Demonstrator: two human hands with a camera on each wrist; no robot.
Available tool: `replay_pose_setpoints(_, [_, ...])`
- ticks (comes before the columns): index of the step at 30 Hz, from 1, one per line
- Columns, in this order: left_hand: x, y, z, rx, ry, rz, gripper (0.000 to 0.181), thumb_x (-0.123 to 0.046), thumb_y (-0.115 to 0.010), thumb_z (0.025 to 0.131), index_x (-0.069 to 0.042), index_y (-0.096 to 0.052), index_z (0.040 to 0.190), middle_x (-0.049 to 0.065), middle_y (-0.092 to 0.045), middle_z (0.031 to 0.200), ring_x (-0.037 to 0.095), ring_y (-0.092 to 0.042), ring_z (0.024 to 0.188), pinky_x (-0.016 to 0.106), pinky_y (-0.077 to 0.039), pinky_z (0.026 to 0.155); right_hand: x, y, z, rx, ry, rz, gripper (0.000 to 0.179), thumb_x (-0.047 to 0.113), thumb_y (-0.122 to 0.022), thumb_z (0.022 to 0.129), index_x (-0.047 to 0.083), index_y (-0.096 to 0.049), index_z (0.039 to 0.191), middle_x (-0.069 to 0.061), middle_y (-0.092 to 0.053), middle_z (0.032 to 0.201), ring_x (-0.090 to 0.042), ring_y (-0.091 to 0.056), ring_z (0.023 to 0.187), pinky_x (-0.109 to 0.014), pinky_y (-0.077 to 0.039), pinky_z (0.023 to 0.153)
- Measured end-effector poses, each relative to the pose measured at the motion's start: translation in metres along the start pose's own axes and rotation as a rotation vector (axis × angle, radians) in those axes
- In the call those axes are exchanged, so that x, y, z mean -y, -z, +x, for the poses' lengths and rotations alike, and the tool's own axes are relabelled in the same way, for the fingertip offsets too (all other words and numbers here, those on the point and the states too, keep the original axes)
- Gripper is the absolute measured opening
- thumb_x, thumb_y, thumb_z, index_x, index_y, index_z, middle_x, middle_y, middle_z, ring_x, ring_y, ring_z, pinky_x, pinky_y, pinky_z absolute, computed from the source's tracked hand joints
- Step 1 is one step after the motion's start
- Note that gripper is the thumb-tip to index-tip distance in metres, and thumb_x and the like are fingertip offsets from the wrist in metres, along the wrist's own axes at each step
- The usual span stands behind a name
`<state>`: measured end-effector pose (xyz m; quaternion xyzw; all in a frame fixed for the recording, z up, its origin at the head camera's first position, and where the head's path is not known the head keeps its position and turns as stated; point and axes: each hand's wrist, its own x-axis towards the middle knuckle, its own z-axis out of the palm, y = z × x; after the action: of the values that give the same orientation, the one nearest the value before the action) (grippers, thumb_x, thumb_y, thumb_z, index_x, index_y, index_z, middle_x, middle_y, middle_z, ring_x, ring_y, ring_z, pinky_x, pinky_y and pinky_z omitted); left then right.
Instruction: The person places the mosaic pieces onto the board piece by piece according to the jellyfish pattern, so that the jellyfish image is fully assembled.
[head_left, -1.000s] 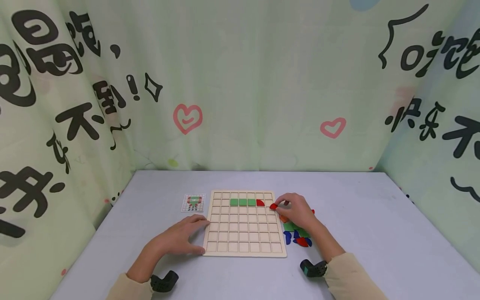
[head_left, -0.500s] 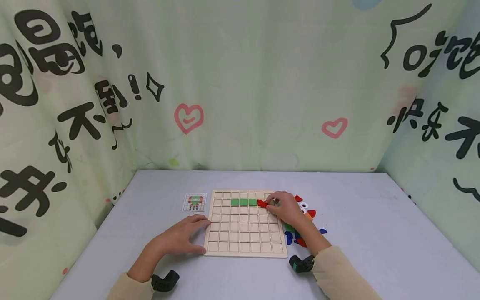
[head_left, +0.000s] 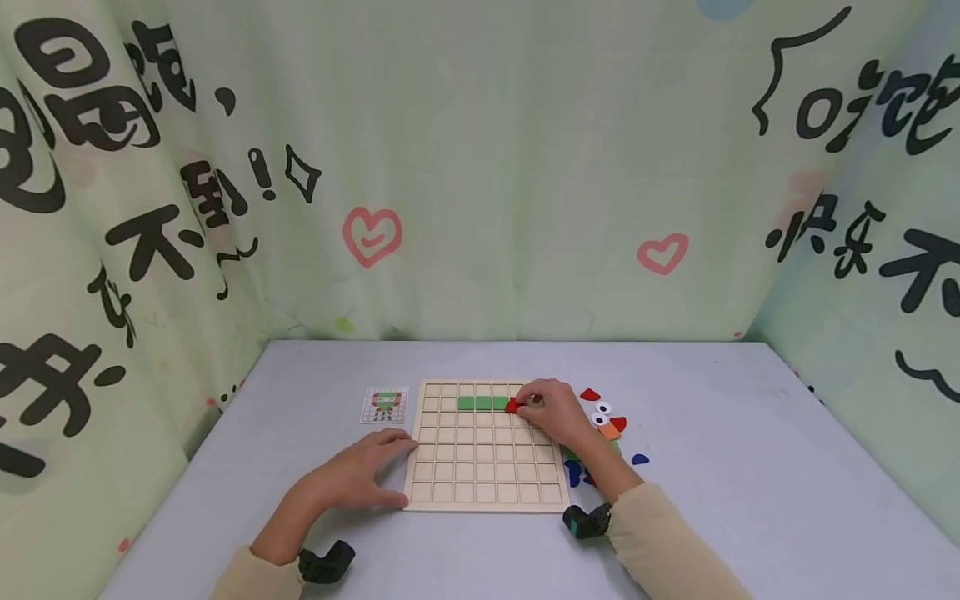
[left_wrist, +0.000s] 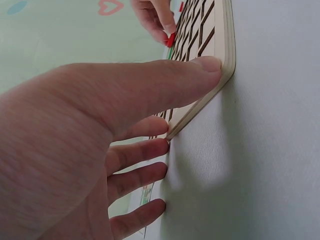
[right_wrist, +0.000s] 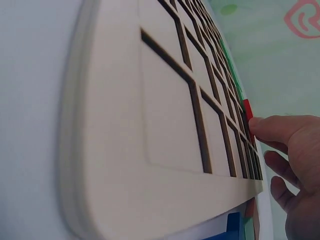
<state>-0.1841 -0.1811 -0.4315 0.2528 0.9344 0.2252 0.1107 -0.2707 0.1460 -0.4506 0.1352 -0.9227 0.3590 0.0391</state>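
A wooden grid board (head_left: 483,472) lies on the table, with a row of green square tiles (head_left: 482,403) in its second row from the far side. My right hand (head_left: 553,411) pinches a red tile (head_left: 512,406) between thumb and index finger at the right end of that green row. In the right wrist view the red tile (right_wrist: 248,108) shows at the fingertips. My left hand (head_left: 360,472) rests at the board's left side, fingers loosely extended; its thumb (left_wrist: 205,64) presses on the near left corner of the board.
Right of the board lie loose tiles: red ones (head_left: 589,394), white round ones with dark centres (head_left: 603,407), an orange one (head_left: 609,431) and blue ones (head_left: 640,459). A small pattern card (head_left: 385,405) lies left of the board. A printed curtain (head_left: 480,208) hangs behind the table.
My right hand has carried the red tile leftward from the board's right edge to the end of the green row. The left hand has stayed in place.
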Motion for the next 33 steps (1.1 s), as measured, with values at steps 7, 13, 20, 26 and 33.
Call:
replay_pose_setpoints(7, [0.003, -0.002, 0.0, 0.0, 0.005, -0.005, 0.073, -0.04, -0.078, 0.078, -0.014, -0.049, 0.141, 0.011, -0.042, 0.148, 0.037, -0.037, 0.139, 0.057, -0.037, 0.108, 0.001, -0.006, 0.004, -0.014, 0.013, -0.005, 0.008, 0.013, -0.073, 0.085, 0.016, -0.075, 0.092, -0.001, -0.071, 0.101, -0.018, -0.056, 0.094, -0.036, -0.051, 0.083])
replay_pose_setpoints(13, [0.002, -0.002, 0.0, 0.001, -0.005, -0.011, 0.073, -0.04, -0.078, 0.079, -0.013, -0.049, 0.14, 0.012, -0.042, 0.147, 0.036, -0.037, 0.138, 0.057, -0.037, 0.108, 0.004, -0.011, 0.007, -0.018, 0.043, 0.007, 0.007, 0.012, -0.075, 0.084, 0.015, -0.074, 0.09, -0.001, -0.071, 0.099, -0.017, -0.056, 0.093, -0.036, -0.05, 0.083])
replay_pose_setpoints(20, [0.002, -0.002, 0.0, -0.004, 0.008, -0.007, 0.073, -0.04, -0.078, 0.078, -0.014, -0.05, 0.14, 0.01, -0.042, 0.147, 0.035, -0.037, 0.139, 0.056, -0.037, 0.108, 0.012, -0.016, 0.009, -0.005, 0.035, 0.029, 0.007, 0.012, -0.074, 0.084, 0.014, -0.075, 0.092, -0.002, -0.071, 0.1, -0.018, -0.055, 0.091, -0.035, -0.05, 0.081])
replay_pose_setpoints(26, [0.0, -0.001, 0.001, 0.003, 0.017, -0.014, 0.072, -0.039, -0.078, 0.078, -0.015, -0.05, 0.14, 0.01, -0.042, 0.148, 0.035, -0.036, 0.139, 0.056, -0.037, 0.108, 0.015, -0.021, 0.011, -0.005, 0.058, 0.04, 0.007, 0.011, -0.075, 0.084, 0.014, -0.075, 0.09, -0.002, -0.07, 0.097, -0.016, -0.052, 0.085, -0.031, -0.047, 0.076])
replay_pose_setpoints(33, [-0.001, 0.001, -0.001, -0.005, 0.006, -0.007, 0.073, -0.038, -0.079, 0.078, -0.012, -0.05, 0.14, 0.012, -0.043, 0.147, 0.036, -0.038, 0.138, 0.057, -0.037, 0.108, 0.023, -0.029, 0.016, 0.002, 0.085, 0.064, 0.006, 0.01, -0.074, 0.084, 0.013, -0.074, 0.089, -0.001, -0.069, 0.094, -0.016, -0.05, 0.081, -0.03, -0.044, 0.073])
